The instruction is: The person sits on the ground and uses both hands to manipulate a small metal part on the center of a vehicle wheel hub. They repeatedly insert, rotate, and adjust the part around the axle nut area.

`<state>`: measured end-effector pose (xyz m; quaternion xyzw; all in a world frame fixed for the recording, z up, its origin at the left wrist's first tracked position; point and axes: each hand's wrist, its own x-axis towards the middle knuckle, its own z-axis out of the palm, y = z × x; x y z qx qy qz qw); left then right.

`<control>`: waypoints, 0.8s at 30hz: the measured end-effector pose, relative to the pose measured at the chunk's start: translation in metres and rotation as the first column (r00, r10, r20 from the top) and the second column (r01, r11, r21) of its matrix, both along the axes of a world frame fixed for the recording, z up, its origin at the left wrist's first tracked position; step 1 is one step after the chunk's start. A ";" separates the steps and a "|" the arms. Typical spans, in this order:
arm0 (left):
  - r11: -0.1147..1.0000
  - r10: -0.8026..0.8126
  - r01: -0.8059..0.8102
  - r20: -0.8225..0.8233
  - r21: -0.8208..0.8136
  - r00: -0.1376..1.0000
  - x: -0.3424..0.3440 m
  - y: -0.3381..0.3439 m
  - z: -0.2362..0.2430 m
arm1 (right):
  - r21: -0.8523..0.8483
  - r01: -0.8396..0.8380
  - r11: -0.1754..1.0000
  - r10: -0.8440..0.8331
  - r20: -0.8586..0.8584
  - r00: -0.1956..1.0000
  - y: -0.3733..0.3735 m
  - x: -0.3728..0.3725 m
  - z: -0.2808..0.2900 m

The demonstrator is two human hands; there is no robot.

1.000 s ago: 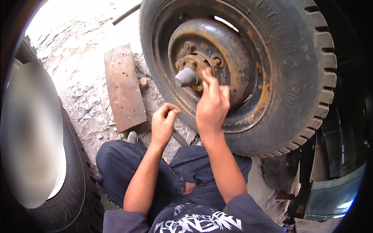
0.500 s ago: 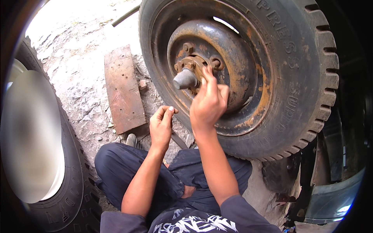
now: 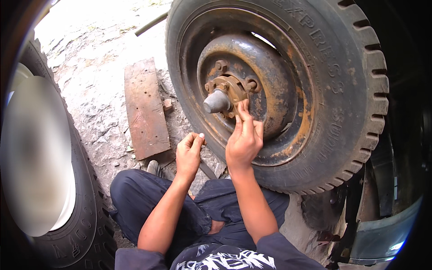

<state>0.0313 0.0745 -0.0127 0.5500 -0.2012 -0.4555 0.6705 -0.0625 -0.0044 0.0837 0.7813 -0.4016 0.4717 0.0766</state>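
A rusty wheel hub (image 3: 231,87) with a grey metal cap (image 3: 217,101) sits in the middle of a large wheel with a worn black tyre (image 3: 333,103). Several bolt heads ring the cap. At the hub's lower right edge my right hand (image 3: 245,144) has its thumb and fingers drawn together, touching or nearly touching a bolt there; anything between the fingertips is too small to make out. My left hand (image 3: 189,155) is apart from the wheel, left of my right hand, thumb pressed to curled fingers. Whatever it pinches is hidden.
A flat rusty plank-like piece with small holes (image 3: 146,108) lies on rough stone ground. Another tyre (image 3: 85,198) with a white rim stands close on my left. My bent legs (image 3: 153,198) are below the hands. A bluish curved panel (image 3: 382,234) is at the lower right.
My right hand's fingertips have slid down along the hub's right edge. The left hand keeps its pinch in nearly the same place. The whole view has shifted slightly.
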 end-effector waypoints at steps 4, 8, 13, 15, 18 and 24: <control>0.995 0.011 -0.017 0.063 0.098 0.998 -0.006 0.002 0.002 | 0.049 0.068 0.996 -0.065 -0.053 0.996 -0.002 0.007 0.015; 1.000 0.001 -0.007 0.217 0.026 0.976 -0.009 0.002 0.007 | 0.103 -0.001 0.995 -0.005 0.057 0.998 -0.003 -0.001 0.013; 0.997 -0.082 0.079 0.182 0.024 0.980 -0.009 -0.001 0.015 | 0.041 -0.016 0.999 0.017 -0.005 1.000 -0.008 -0.010 0.011; 0.995 -0.103 0.100 0.179 0.028 0.978 -0.010 0.002 0.014 | 0.068 0.030 0.997 -0.026 -0.055 0.998 -0.007 0.001 0.031; 0.994 -0.110 0.108 0.224 0.019 0.968 -0.010 0.006 0.028 | 0.096 0.034 0.995 -0.019 -0.156 0.988 -0.007 0.001 0.041; 0.994 -0.106 0.111 0.196 -0.014 0.975 -0.005 0.010 0.031 | 0.041 -0.027 0.999 0.035 -0.200 0.979 -0.006 -0.015 0.026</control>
